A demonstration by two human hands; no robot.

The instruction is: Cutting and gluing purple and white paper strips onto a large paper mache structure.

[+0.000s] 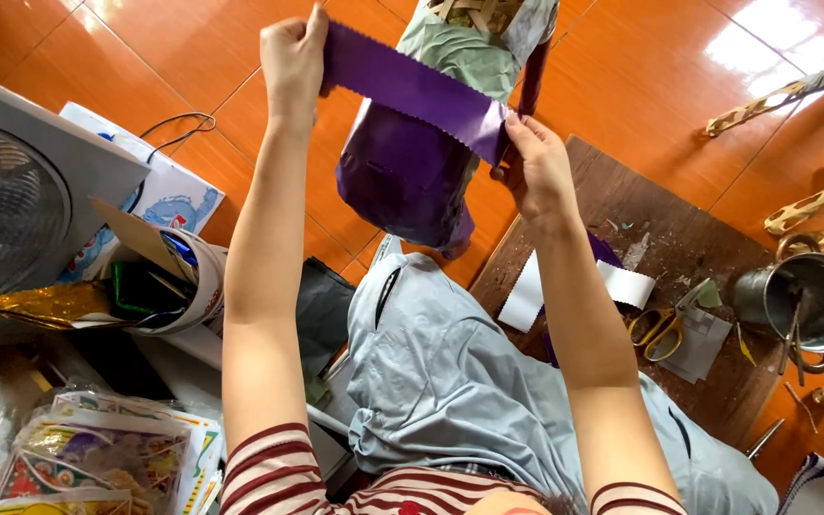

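Stretching a cut strip

Holding purple strip (412, 91) taut, raised over lap and orange floor (193, 57); zigzag edges already cut, rest of progress unclear. Wooden board (679, 229) carrying white offcuts (526, 296), scissors (658, 332). Arms extended forward. Left hand (293, 52) fisted shut on one end, right hand (541, 162) pinching the other.

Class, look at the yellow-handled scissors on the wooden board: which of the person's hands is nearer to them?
Right. The right hand pinches the purple strip above the wooden board where the scissors lie; the left hand is farther off.
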